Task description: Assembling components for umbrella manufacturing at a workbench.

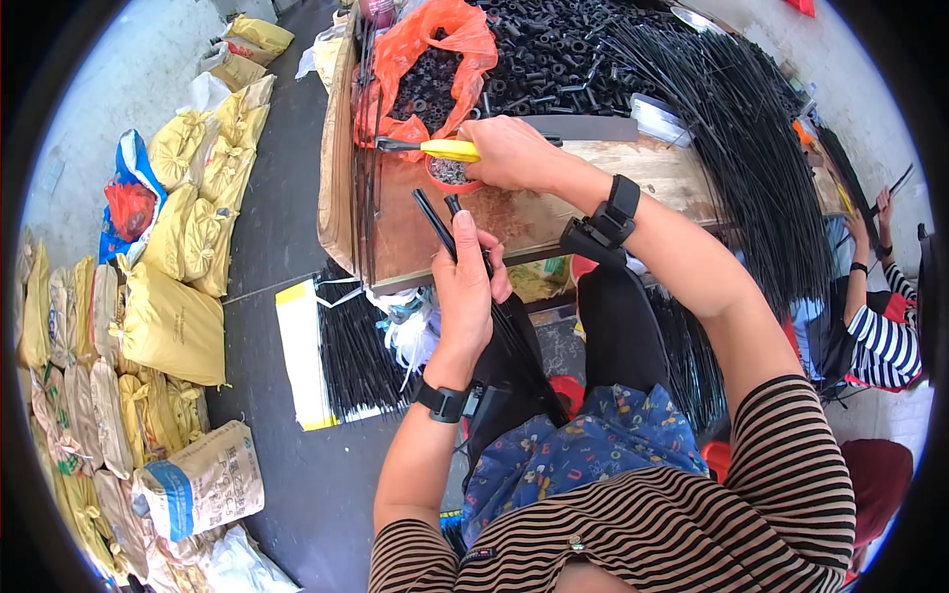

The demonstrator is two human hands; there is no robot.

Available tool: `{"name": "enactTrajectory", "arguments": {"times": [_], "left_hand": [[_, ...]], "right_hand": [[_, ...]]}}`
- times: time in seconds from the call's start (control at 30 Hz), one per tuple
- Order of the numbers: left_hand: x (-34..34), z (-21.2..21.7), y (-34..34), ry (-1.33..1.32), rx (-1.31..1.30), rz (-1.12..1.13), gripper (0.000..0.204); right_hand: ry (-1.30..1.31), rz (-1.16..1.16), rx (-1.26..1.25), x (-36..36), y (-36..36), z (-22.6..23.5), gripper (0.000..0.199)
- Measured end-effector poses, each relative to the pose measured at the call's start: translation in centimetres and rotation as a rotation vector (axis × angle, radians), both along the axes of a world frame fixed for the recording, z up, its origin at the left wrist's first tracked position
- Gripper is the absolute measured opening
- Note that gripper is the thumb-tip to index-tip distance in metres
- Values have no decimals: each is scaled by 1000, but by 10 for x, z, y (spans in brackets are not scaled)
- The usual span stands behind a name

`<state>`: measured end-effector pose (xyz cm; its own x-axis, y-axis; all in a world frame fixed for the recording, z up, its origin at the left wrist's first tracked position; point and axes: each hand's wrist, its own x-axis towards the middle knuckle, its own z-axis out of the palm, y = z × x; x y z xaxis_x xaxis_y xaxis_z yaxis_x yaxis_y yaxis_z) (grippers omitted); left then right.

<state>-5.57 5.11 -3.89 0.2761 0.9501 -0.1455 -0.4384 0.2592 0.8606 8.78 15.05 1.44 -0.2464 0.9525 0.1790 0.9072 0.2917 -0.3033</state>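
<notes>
The brown wooden worktop (400, 237) offers passage front-left; small black tubular pieces (554, 64) block its back, long thin black rods (736, 138) its right.

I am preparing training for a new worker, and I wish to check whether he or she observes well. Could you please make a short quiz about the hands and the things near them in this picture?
1. Multiple choice: What does the left hand hold?
a) a yellow sack
b) slender black rods
c) nothing

2. True or false: The yellow-handled tool is in the right hand.

3. Fill the gap: Beside the pile of small black parts, an open ____ plastic bag has black pieces in it.

Key: 1. b; 2. true; 3. red
</notes>
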Motion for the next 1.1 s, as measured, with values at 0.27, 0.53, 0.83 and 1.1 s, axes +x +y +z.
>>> {"name": "enactTrajectory", "arguments": {"times": [0.27,0.53,0.83,1.1], "left_hand": [[0,-5,2,-15,12,-8,50],[0,-4,2,-21,20,-9,50],[-2,-7,1,-35,5,-11,50],[-1,0,-3,-54,3,-2,51]], "right_hand": [[90,16,39,-6,1,-6,19],[150,1,58,1,6,-12,20],[907,67,-507,17,-7,2,24],[1254,267,-681,34,-70,2,21]]}}
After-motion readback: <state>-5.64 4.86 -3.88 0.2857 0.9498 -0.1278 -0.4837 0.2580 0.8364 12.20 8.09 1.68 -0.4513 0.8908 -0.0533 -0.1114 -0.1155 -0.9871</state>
